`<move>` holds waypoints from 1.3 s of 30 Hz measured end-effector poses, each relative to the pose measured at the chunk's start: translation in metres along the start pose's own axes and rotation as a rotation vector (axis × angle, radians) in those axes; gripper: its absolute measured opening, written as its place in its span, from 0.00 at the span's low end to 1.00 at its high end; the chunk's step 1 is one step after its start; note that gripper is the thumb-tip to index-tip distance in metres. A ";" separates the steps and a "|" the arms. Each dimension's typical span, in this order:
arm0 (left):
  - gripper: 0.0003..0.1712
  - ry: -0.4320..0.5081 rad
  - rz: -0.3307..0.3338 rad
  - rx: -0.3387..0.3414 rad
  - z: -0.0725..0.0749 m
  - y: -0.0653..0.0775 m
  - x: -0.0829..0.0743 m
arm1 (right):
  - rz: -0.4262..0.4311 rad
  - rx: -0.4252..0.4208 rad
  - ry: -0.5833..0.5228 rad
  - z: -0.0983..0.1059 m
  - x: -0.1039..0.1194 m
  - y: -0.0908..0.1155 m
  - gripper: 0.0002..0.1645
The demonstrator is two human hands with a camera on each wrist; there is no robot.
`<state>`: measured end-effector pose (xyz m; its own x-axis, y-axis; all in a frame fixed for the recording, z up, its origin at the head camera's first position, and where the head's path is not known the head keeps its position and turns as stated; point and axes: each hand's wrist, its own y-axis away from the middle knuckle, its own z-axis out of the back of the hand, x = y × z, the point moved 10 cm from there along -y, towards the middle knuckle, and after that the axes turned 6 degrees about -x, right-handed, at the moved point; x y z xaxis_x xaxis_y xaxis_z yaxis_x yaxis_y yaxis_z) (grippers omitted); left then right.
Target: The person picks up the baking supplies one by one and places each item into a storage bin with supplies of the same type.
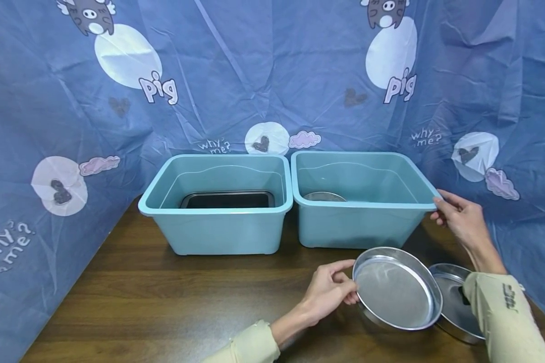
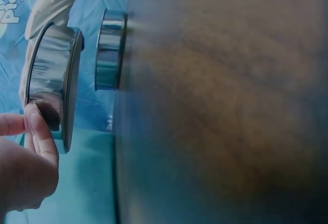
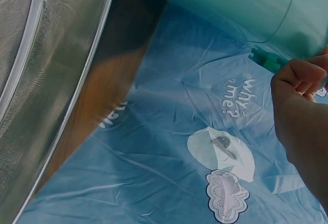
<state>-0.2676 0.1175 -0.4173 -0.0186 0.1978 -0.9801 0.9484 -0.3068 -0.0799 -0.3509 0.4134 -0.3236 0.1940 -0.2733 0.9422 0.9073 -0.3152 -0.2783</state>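
While our left hand (image 1: 329,292) pinches the round sieve (image 1: 397,290) at lower right and our right hand (image 1: 464,219) grips the right bin (image 1: 345,227) at mid-right, fingers curled, we should hold the round sieve clear of the second sieve (image 1: 451,307).

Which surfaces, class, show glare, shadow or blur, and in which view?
Head view: soft, pale glare on the table near the left sleeve; left wrist view: the table blurred, the held sieve clearer, its wall streaked with reflections; right wrist view: dark shadow on the table beside the bin.
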 end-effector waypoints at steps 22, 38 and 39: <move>0.28 -0.001 -0.028 0.024 0.009 -0.006 -0.028 | -0.019 0.003 -0.059 -0.001 -0.003 0.002 0.37; 0.27 -0.014 -0.078 0.005 0.016 -0.012 -0.047 | 0.021 -0.044 -0.073 0.016 -0.047 -0.025 0.31; 0.27 -0.020 -0.078 0.006 0.017 -0.012 -0.048 | 0.030 -0.038 -0.069 0.019 -0.055 -0.031 0.30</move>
<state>-0.2835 0.0960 -0.3721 -0.0986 0.2024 -0.9743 0.9421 -0.2965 -0.1570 -0.3825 0.4554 -0.3636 0.2474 -0.2203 0.9435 0.8863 -0.3420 -0.3122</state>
